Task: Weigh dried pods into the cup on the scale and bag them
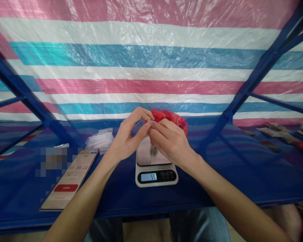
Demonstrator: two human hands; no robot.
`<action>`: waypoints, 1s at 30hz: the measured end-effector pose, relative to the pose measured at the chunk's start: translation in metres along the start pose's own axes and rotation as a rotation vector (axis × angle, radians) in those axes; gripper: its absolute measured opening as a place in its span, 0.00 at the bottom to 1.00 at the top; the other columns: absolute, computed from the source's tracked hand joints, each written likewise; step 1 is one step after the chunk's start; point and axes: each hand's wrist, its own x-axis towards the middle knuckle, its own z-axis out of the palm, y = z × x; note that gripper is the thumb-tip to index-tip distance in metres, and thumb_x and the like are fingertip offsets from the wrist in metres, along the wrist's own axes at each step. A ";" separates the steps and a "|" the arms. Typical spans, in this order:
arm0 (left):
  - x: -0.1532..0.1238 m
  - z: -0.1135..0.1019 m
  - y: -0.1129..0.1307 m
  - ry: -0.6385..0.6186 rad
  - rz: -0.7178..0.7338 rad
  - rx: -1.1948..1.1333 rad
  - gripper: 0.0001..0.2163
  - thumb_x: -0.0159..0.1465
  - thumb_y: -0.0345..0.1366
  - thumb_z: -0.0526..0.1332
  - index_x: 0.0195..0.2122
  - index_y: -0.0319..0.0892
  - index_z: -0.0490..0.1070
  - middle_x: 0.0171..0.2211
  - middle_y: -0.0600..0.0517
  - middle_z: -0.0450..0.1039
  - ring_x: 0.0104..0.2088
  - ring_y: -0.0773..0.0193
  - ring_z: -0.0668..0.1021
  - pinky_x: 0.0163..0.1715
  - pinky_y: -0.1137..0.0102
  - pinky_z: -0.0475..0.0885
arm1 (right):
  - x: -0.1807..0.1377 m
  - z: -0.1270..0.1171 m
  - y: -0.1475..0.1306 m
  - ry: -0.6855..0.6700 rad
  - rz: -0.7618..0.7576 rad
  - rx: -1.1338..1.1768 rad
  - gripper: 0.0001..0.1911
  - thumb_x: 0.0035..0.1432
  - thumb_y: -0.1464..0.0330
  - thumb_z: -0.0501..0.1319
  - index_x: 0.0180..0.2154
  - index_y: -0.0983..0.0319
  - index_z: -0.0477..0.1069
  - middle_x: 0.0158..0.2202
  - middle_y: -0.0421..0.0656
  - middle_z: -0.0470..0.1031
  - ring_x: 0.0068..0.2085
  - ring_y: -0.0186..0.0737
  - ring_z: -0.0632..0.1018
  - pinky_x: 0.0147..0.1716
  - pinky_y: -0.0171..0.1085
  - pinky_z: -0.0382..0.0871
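My left hand [133, 132] and my right hand [170, 139] meet above a small digital scale [156, 181]. Both sets of fingertips are pinched together on the top of a small clear plastic bag [153, 123], most of which my fingers hide. Below them, partly behind my right hand, hangs or rests something small and brownish [153, 149], too blurred to name; I cannot tell whether it touches the scale's plate. The lit display reads 5.5 or 55. Just behind my hands lies a red plastic bag [173, 117].
Left of my hands lie several clear zip bags [101, 138] and a phone [70, 181] with a timer running. A blurred-out patch [53, 161] sits beside the phone. Blue metal posts [242, 90] flank the blue table [131, 201], and a striped sheet [151, 74] hangs behind.
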 end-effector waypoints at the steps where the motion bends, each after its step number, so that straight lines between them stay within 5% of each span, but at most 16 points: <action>1: -0.001 -0.001 0.001 -0.070 -0.006 -0.043 0.02 0.71 0.34 0.58 0.44 0.46 0.68 0.52 0.45 0.75 0.55 0.57 0.77 0.58 0.59 0.73 | -0.001 0.000 0.001 0.016 0.030 0.047 0.10 0.73 0.74 0.55 0.44 0.59 0.76 0.38 0.46 0.81 0.38 0.44 0.75 0.38 0.44 0.71; 4: -0.004 -0.002 0.002 -0.265 -0.066 -0.069 0.22 0.67 0.32 0.63 0.61 0.49 0.62 0.64 0.44 0.71 0.64 0.54 0.74 0.64 0.59 0.71 | -0.007 0.001 0.004 0.104 0.127 0.172 0.13 0.72 0.75 0.57 0.54 0.60 0.74 0.44 0.48 0.81 0.42 0.45 0.79 0.43 0.44 0.75; 7: -0.005 0.002 -0.002 -0.283 -0.107 0.078 0.33 0.66 0.28 0.62 0.71 0.50 0.56 0.67 0.44 0.69 0.65 0.55 0.74 0.66 0.59 0.71 | -0.010 0.003 0.006 0.141 0.165 0.226 0.11 0.71 0.75 0.59 0.51 0.59 0.75 0.44 0.48 0.81 0.44 0.44 0.80 0.43 0.44 0.76; 12: -0.007 0.004 -0.016 -0.217 -0.044 0.352 0.32 0.67 0.24 0.54 0.72 0.49 0.60 0.63 0.47 0.75 0.59 0.55 0.80 0.61 0.59 0.75 | -0.004 -0.003 0.011 0.060 0.109 0.237 0.04 0.70 0.70 0.64 0.38 0.61 0.74 0.37 0.45 0.81 0.42 0.45 0.76 0.44 0.46 0.73; 17: -0.009 -0.008 -0.019 -0.220 0.027 0.459 0.33 0.66 0.21 0.50 0.72 0.48 0.62 0.63 0.47 0.76 0.57 0.58 0.82 0.58 0.62 0.77 | 0.000 -0.021 0.019 -0.061 0.066 0.246 0.04 0.71 0.69 0.63 0.42 0.60 0.77 0.44 0.46 0.82 0.46 0.47 0.74 0.46 0.48 0.69; 23: -0.007 -0.012 -0.021 -0.264 0.054 0.451 0.33 0.65 0.19 0.49 0.69 0.47 0.67 0.62 0.50 0.77 0.60 0.60 0.81 0.60 0.62 0.77 | -0.005 -0.020 0.023 -0.004 0.081 0.347 0.09 0.71 0.76 0.60 0.42 0.62 0.78 0.42 0.46 0.81 0.44 0.45 0.74 0.45 0.46 0.68; 30: -0.007 -0.013 -0.027 -0.273 -0.021 0.262 0.29 0.68 0.21 0.52 0.69 0.48 0.68 0.62 0.51 0.77 0.60 0.59 0.81 0.62 0.63 0.77 | -0.005 -0.015 0.025 -0.054 0.036 0.312 0.05 0.70 0.72 0.63 0.44 0.63 0.78 0.42 0.48 0.81 0.46 0.47 0.74 0.46 0.47 0.70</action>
